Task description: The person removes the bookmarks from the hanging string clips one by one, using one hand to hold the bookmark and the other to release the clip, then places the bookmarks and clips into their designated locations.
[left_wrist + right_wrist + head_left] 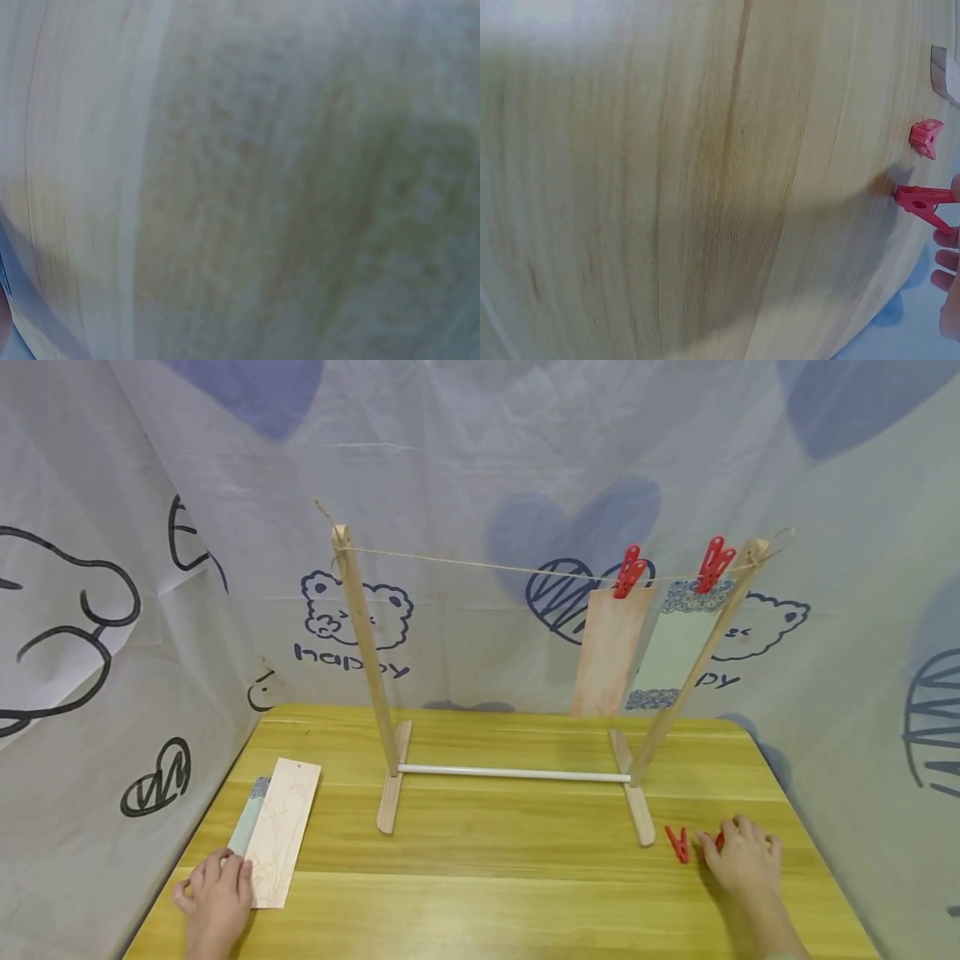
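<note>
Clothespin [681,852] between rack [513,772] and right hand [745,860]

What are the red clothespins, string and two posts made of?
The red clothespins look like smooth plastic, evenly coloured, with moulded-looking holes. The string seems like plain twine, thin and tan, maybe jute. The posts look like bare wood, pale brown and unpainted.

Smooth plastic clothespin [909,195], matt paper card [283,835], faintly glossy wood-grain tabletop [487,893].
</note>
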`<state>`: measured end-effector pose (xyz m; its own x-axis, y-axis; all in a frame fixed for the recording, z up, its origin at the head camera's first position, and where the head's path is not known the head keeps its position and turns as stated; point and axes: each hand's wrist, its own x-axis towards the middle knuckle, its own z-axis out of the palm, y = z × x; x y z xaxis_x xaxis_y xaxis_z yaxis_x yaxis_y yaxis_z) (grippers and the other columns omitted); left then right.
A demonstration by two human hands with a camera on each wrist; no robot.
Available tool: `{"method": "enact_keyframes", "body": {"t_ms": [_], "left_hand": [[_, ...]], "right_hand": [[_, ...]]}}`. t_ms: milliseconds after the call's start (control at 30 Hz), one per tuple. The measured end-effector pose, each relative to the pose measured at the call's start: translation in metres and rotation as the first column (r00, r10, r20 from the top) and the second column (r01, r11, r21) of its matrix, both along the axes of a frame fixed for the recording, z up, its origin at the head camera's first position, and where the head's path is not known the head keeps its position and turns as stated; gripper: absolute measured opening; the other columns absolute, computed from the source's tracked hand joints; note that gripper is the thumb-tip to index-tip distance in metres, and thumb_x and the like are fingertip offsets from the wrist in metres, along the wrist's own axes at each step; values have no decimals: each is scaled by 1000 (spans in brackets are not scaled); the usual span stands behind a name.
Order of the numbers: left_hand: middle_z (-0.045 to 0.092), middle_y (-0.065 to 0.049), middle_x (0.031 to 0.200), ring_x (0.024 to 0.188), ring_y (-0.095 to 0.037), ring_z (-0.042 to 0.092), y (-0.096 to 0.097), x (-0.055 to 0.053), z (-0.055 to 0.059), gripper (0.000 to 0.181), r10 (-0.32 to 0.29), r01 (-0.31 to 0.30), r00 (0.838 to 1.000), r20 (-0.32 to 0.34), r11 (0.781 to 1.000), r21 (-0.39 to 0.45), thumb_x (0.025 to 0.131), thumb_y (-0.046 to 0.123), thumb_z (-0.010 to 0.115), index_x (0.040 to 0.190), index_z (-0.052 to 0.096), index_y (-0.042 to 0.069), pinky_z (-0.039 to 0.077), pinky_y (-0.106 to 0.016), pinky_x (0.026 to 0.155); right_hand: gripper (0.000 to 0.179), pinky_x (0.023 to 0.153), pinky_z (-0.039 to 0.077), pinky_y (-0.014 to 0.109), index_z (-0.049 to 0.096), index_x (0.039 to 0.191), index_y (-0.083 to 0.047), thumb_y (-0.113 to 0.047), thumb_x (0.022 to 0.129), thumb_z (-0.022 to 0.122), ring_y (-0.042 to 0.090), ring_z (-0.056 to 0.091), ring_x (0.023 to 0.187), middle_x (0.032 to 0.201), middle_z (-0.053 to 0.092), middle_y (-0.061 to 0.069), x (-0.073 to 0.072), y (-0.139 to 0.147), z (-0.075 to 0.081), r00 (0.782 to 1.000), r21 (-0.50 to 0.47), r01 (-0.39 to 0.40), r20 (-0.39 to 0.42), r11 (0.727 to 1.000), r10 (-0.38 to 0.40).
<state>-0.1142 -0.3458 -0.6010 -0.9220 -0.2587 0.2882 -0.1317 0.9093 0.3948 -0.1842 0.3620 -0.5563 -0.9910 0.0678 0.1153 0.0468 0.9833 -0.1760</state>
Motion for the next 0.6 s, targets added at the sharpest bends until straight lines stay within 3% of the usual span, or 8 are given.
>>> {"method": "enact_keyframes", "body": {"t_ms": [367, 600], "left_hand": [[39, -24, 114, 108, -46, 27, -3, -2, 0, 25, -8, 9, 999, 46, 999, -37, 98, 19, 35, 96, 51, -1, 9, -62, 87], [39, -25, 112, 107, -47, 27, -3, 0, 5, 21, 3, 4, 995, 95, 998, -65, 97, 16, 36, 89, 49, 1, 9, -63, 85]], "right_hand": [[58, 88, 19, 62, 50, 106, 10, -46, 94, 40, 49, 36, 105, 112, 41, 30, -2, 1, -2, 998, 16, 25, 62, 1000, -26], [59, 86, 20, 62, 51, 102, 9, -47, 94, 38, 48, 38, 103, 110, 43, 29, 0, -2, -5, 996, 23, 28, 79, 999, -29]]}}
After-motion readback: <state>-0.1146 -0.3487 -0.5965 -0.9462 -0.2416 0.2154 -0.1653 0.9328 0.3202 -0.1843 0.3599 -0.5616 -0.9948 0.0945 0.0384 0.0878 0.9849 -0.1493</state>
